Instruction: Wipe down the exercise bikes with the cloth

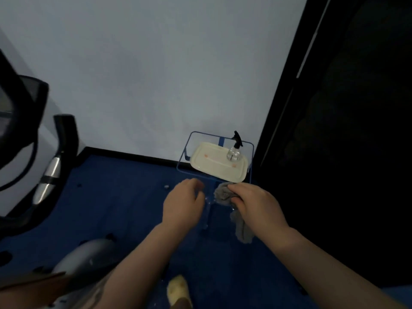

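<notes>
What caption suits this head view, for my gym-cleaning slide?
Right hand grips a grey cloth beside the left hand, near a spray bottle on a tray.

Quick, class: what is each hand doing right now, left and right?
Left hand: fingers curled, holding nothing that can be seen.
Right hand: closed on the grey cloth, which hangs below it.

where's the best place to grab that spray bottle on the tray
Take the spray bottle by its narrow neck, just under the black trigger head, coming from above and from the near side. It stands upright on the white tray with the wall behind it. The left hand looks free; the right hand holds the grey cloth.
</notes>
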Motion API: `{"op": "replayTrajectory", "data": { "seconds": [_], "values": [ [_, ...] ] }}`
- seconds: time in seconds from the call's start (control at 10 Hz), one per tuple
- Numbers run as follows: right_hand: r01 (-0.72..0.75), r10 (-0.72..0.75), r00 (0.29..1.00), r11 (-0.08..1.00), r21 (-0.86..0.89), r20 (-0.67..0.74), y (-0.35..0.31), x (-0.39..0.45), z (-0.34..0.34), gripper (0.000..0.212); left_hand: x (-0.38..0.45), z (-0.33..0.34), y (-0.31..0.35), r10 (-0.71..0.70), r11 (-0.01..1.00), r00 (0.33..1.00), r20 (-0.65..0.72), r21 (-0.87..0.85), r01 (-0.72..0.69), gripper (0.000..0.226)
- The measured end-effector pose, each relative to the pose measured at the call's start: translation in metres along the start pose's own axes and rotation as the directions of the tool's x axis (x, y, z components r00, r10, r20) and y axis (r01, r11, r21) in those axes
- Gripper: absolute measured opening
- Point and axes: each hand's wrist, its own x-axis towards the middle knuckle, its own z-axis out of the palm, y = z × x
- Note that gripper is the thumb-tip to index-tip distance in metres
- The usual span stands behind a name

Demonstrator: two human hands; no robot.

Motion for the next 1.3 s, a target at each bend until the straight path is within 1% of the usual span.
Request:
{"op": "replayTrajectory", "data": {
  "seconds": [0.1,0.2,0.3,0.4,0.5,0.6,0.7,0.8,0.9,1.0,1.1,1.2,1.3],
  "values": [
    [-0.108,0.109,0.987,0.994,-0.015,0.121,0.028,0.024,0.024,0.023,0.037,0.033,-0.022,-0.061,0.995,0.990,0.130,0.093,0.049,0.020],
    [-0.219,0.204,0.948,0.975,0.036,0.243,0.048,0.056,0.050,0.019,0.078,0.060,-0.041,-0.081,0.983,0.965,0.250,0.178,0.036,0.024],
    [-0.270,0.248,0.904,0.963,0.014,0.349,0.062,0.095,0.072,0.016,0.119,0.077,-0.058,-0.098,0.975,0.938,0.332,0.219,0.025,0.025],
    [-0.327,0.312,0.889,0.945,-0.014,0.335,0.074,0.137,0.088,0.027,0.159,0.089,-0.072,-0.120,0.968,0.918,0.377,0.251,0.023,0.025],
    [-0.338,0.335,0.892,0.940,-0.046,0.304,0.090,0.181,0.101,0.034,0.197,0.098,-0.079,-0.146,0.958,0.905,0.399,0.285,0.029,0.026],
    [-0.355,0.330,0.914,0.932,0.075,0.235,0.107,0.221,0.109,0.032,0.227,0.106,-0.083,-0.180,0.952,0.891,0.417,0.303,0.051,0.025],
    [-0.345,0.327,0.931,0.934,0.097,0.163,0.130,0.273,0.124,0.031,0.258,0.116,-0.088,-0.218,0.947,0.888,0.405,0.309,0.092,0.025],
    [-0.322,0.315,0.932,0.947,0.013,0.177,0.154,0.320,0.153,0.032,0.283,0.129,-0.095,-0.264,0.938,0.887,0.378,0.314,0.146,0.026],
    [-0.305,0.305,0.927,0.952,-0.032,0.216,0.173,0.350,0.188,0.034,0.303,0.145,-0.105,-0.325,0.928,0.875,0.358,0.299,0.222,0.028],
    [-0.302,0.315,0.902,0.949,-0.088,0.297,0.189,0.362,0.219,0.037,0.317,0.159,-0.112,-0.361,0.923,0.871,0.334,0.260,0.283,0.033],
    [-0.266,0.304,0.887,0.952,-0.154,0.348,0.192,0.360,0.231,0.035,0.322,0.162,-0.114,-0.361,0.926,0.874,0.324,0.239,0.294,0.033],
    [-0.244,0.283,0.890,0.958,-0.152,0.356,0.188,0.349,0.226,0.035,0.318,0.156,-0.113,-0.360,0.923,0.869,0.338,0.263,0.280,0.031],
    [-0.238,0.268,0.903,0.963,-0.129,0.336,0.176,0.338,0.206,0.036,0.309,0.141,-0.110,-0.343,0.925,0.877,0.336,0.283,0.254,0.025]
  ]
}}
